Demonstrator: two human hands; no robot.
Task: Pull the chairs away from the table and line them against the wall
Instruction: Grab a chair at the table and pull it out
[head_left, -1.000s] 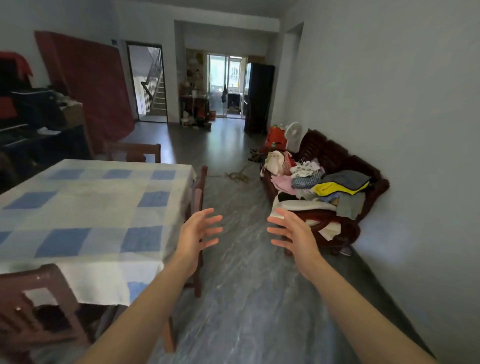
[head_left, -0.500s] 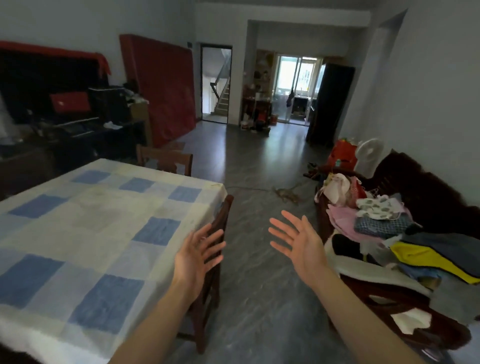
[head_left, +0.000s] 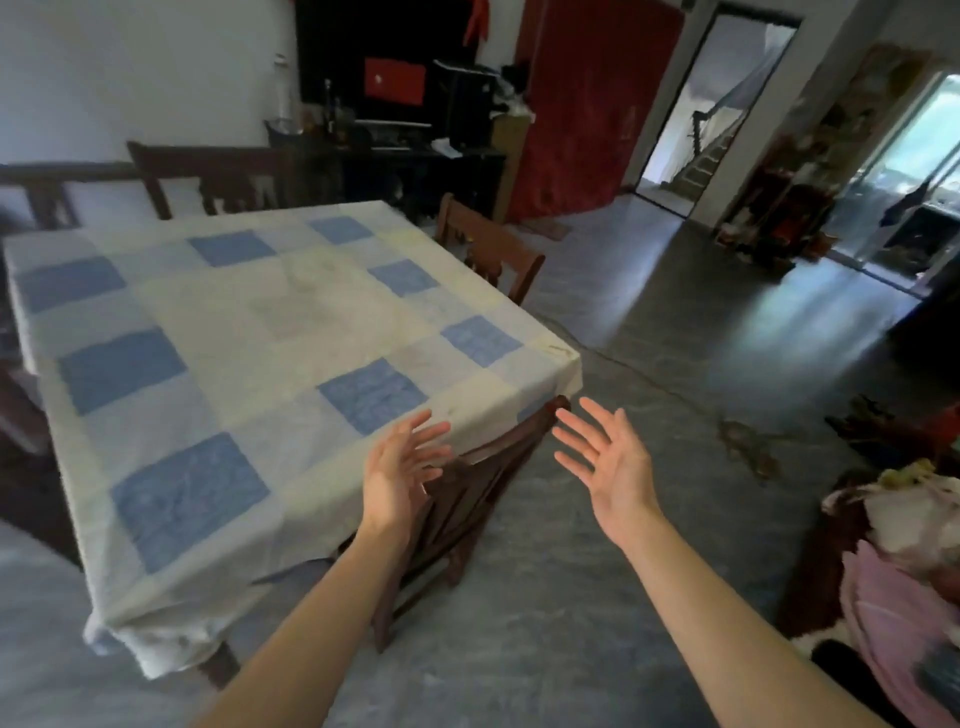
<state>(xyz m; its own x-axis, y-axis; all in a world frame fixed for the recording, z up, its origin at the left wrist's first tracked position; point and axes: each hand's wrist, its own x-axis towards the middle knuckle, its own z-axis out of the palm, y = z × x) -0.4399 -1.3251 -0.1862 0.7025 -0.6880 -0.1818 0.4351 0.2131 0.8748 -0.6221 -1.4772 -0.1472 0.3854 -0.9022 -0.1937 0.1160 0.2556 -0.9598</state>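
we hold both hands out in front of us, and each grip is wide open with nothing in it. our left hand (head_left: 397, 475) has its fingers spread just over the top of the near chair (head_left: 467, 499); we cannot tell if it touches the wood. our right hand (head_left: 608, 460) is palm up, just past the far corner of that chair's back, over the grey floor (head_left: 675, 364). the near chair is dark brown and is tucked in under the table (head_left: 171, 631), at the side nearest us, with its back tight up to the hanging cloth (head_left: 270, 338). the cloth is white with blue squares and covers the whole top. a second chair (head_left: 491, 247) stands at the far right side of the table, pushed in too. a third chair (head_left: 218, 174) shows its back at the far end, by the white wall (head_left: 130, 67). more dark wood shows at the far left edge, but it is too cut off to tell what it is. a pile of clothes (head_left: 904, 587) sits at the right edge, well apart from the table. a red sheet (head_left: 592, 104) hangs in the back, next to an open door (head_left: 706, 109).
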